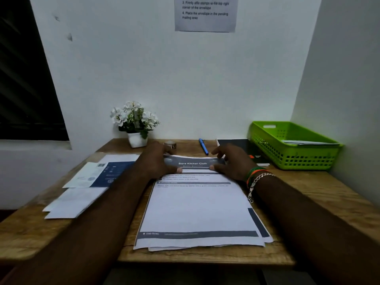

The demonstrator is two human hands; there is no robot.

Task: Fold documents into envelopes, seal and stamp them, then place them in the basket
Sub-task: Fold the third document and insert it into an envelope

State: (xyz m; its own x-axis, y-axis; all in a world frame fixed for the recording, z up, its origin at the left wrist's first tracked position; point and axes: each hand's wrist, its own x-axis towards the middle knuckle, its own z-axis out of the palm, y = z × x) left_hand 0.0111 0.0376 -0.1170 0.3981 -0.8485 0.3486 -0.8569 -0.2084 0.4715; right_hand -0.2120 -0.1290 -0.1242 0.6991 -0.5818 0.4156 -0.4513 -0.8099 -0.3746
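— Where's the document?

— The top sheet (197, 206) lies on a stack of papers (265, 237) at the middle of the desk (320, 202), its far edge lifted a little off the stack. I read "Store Kitchen Cloth" on its dark header.

— And the hands?

— I see my left hand (156, 161) pinching the sheet's far left corner, thumb on top and fingers curled behind the edge. My right hand (232, 163) pinches the far right corner the same way; beaded bands and a chain sit on that wrist.

— Envelopes?

— A loose pile of envelopes (76, 200) lies to the left of the stack, one with a blue panel on top.

— The basket?

— The green basket (308, 159) stands at the far right against the wall, with some paper already inside. Just beside it lies a black notebook (244, 147). A blue pen (203, 146), a tape roll (170, 144) and a flower pot (136, 139) sit along the back edge. A printed notice (205, 14) hangs on the wall above.
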